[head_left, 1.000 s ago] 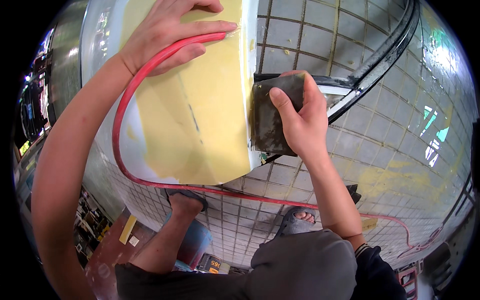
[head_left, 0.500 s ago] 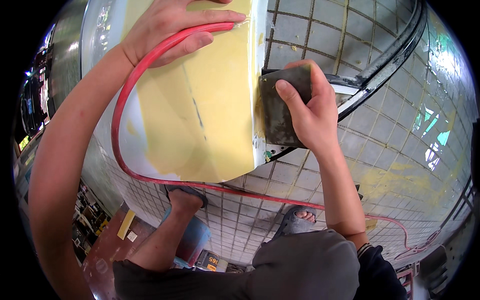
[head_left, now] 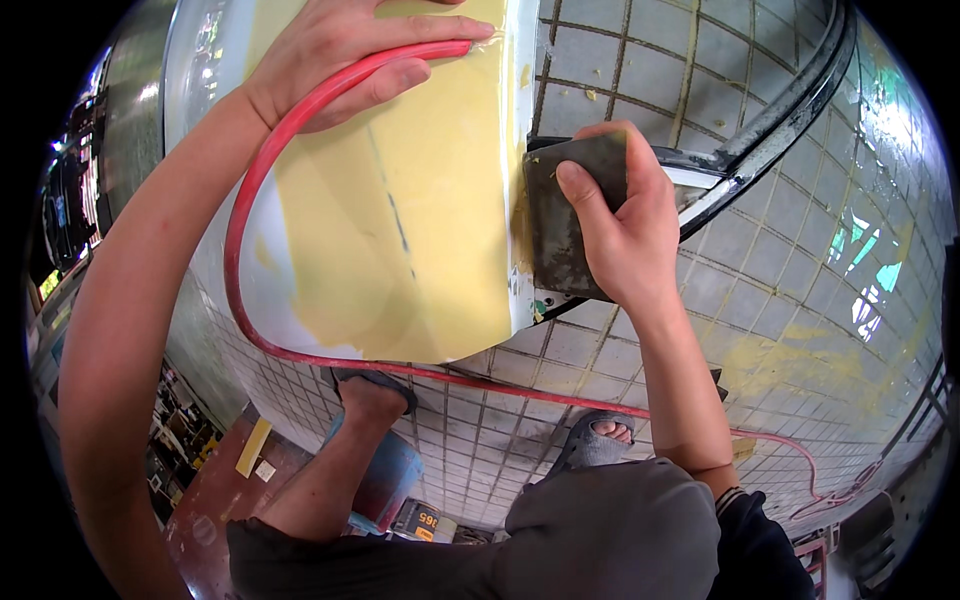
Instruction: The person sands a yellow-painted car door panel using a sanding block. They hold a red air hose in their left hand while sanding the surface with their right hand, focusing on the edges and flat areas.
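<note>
A pale yellow, filler-coated car panel [head_left: 450, 200] with white edges spreads out in front of me; a thin dark line runs down its face. My left hand [head_left: 325, 50] rests on its upper part, with a red hose [head_left: 236, 225] pinched between thumb and index finger. The hose's end points at the panel's right edge near my index fingertip, where the surface looks wet. In my right hand [head_left: 640, 220] is a dark grey, flat sanding block [head_left: 565, 225], thumb on the near face and fingers behind. Its left side touches the panel's right white edge.
From my left hand the hose loops under the panel and trails right across the grey tiled floor [head_left: 780, 250]. A black curved trim frame [head_left: 770, 135] stands right of the panel. Near my sandalled feet are a blue bucket [head_left: 385, 475] and a boxy dark item [head_left: 420, 522].
Almost nothing differs. The sanding block and my right hand have shifted very slightly downward and right, along with the whole picture; the left hand keeps its place on the hose.
</note>
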The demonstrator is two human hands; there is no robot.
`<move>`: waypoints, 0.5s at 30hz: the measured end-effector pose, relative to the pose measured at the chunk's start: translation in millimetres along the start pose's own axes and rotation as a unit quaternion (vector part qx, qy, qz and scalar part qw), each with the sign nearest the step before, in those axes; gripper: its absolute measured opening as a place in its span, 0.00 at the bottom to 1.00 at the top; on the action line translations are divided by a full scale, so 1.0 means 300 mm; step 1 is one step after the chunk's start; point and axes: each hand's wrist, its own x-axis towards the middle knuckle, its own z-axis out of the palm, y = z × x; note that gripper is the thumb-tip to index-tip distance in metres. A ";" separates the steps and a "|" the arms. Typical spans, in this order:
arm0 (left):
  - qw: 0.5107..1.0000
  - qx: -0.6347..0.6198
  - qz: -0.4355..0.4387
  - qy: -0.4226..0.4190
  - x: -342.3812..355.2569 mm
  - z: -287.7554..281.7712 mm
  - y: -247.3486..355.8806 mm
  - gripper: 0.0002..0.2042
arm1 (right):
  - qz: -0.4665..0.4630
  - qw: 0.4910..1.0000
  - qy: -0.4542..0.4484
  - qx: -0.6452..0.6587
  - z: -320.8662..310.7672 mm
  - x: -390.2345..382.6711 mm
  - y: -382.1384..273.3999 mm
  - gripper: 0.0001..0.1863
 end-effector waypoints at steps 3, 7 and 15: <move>1.000 0.001 0.003 -0.001 0.005 0.000 -0.002 0.25 | 0.000 1.000 0.011 -0.011 0.007 -0.002 -0.013 0.10; 1.000 -0.001 0.008 0.001 0.019 0.008 -0.007 0.26 | -0.028 1.000 0.006 -0.012 0.018 0.006 -0.037 0.09; 1.000 -0.006 0.011 0.009 0.031 0.030 -0.009 0.26 | -0.037 0.998 -0.032 -0.038 -0.003 0.026 -0.037 0.10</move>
